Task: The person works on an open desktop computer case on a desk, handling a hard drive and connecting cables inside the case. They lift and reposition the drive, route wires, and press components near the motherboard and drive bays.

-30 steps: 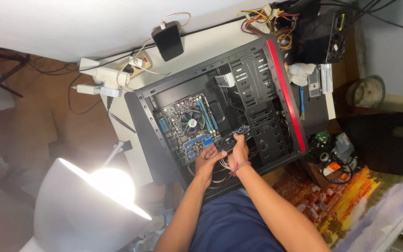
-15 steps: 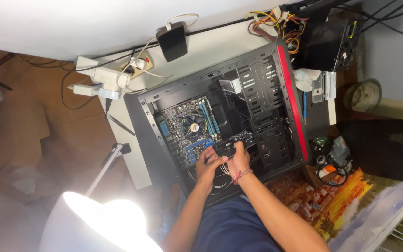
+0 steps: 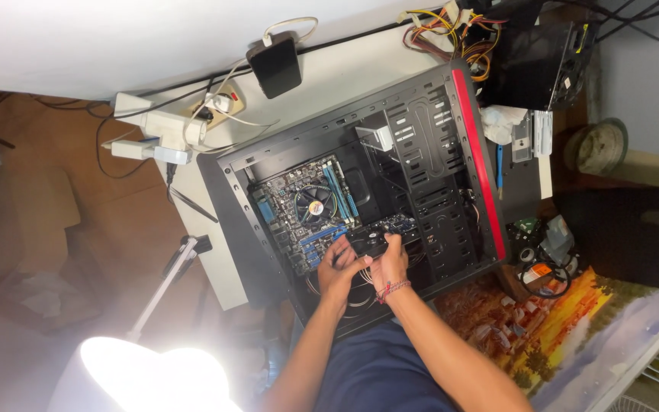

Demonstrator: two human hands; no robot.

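Black sheet metal forms the open computer case (image 3: 451, 229), which lies on its side on a white table (image 3: 345, 84) with a red strip along its front edge. Both forearms extend from the bottom of the view up into the case opening, converging at the wrists. The left hand (image 3: 339, 271) is bent at the wrist, its fingers curled around the near end of a small black component (image 3: 368, 243) (its exact type cannot be determined at this size). The right hand (image 3: 389, 263), with a red cord bracelet on the wrist, closes its fingers on the other side of the same component, thumb uppermost. The component sits just beside the lower edge of the motherboard (image 3: 306, 214), near the blue slots and below the round cooler fan (image 3: 314, 206). Loose cables (image 3: 360, 294) run beneath both hands. A lit lamp shade (image 3: 146, 378) occupies the lower left, and a white power strip (image 3: 165, 130) rests beyond the case.
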